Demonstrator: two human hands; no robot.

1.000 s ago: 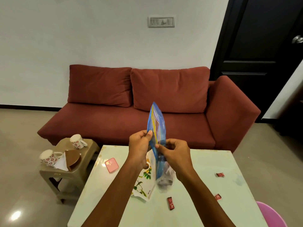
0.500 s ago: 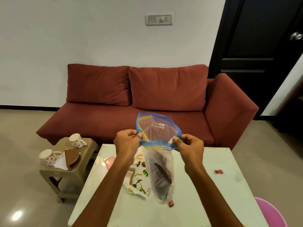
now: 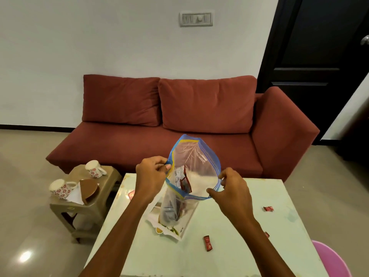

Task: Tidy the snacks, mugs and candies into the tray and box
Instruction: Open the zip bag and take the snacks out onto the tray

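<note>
Since the earlier frame the bag (image 3: 191,176) mouth has spread wider at mid-frame, left hand (image 3: 150,176) and right hand (image 3: 231,188) fingers pinching opposite rims, the candy (image 3: 207,243) lying lower right, seemingly nearer the right hand.

clear zip bag (image 3: 196,166), blue band round the mouth, thin yellow and red lines along it; dark and red packets inside. pale green table (image 3: 229,256) with three red-wrapped candies (image 3: 207,240) scattered on it. white floral-printed packet (image 3: 171,230), green leaves, a spot of yellow. two white mugs (image 3: 95,169) with red flower pattern on a beige stool (image 3: 79,208), beside a brown plate (image 3: 88,189). rust-red sofa (image 3: 179,116), white wall, black door (image 3: 319,47). pink seat edge (image 3: 331,260) at lower right.
</note>
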